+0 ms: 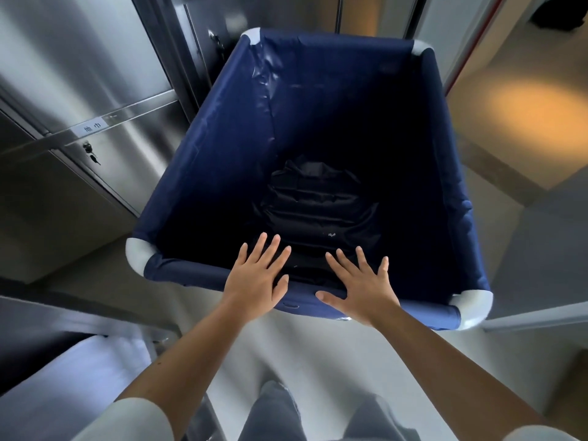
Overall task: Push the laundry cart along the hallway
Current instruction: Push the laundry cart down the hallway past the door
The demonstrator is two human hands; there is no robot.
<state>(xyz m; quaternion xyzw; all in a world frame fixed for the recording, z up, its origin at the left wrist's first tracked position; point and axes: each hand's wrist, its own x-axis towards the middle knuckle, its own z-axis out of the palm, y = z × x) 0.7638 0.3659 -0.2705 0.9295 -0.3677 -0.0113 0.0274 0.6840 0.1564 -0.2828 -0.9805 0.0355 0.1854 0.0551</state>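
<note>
The laundry cart (203, 160) is a deep bin of dark blue fabric with white rounded corner caps, directly in front of me. A dark bundle of cloth (318, 198) lies at its bottom. My left hand (257, 276) hovers flat over the near rim, fingers spread, palm down. My right hand (359, 286) is beside it in the same pose, also over the near rim. Neither hand grips the rim; whether the palms touch it I cannot tell.
Stainless steel cabinets (79, 90) with a labelled rail and keyed locks line the left side, close to the cart. A pale floor (541, 249) opens to the right, with a warm light patch farther on. My legs (286, 415) show below.
</note>
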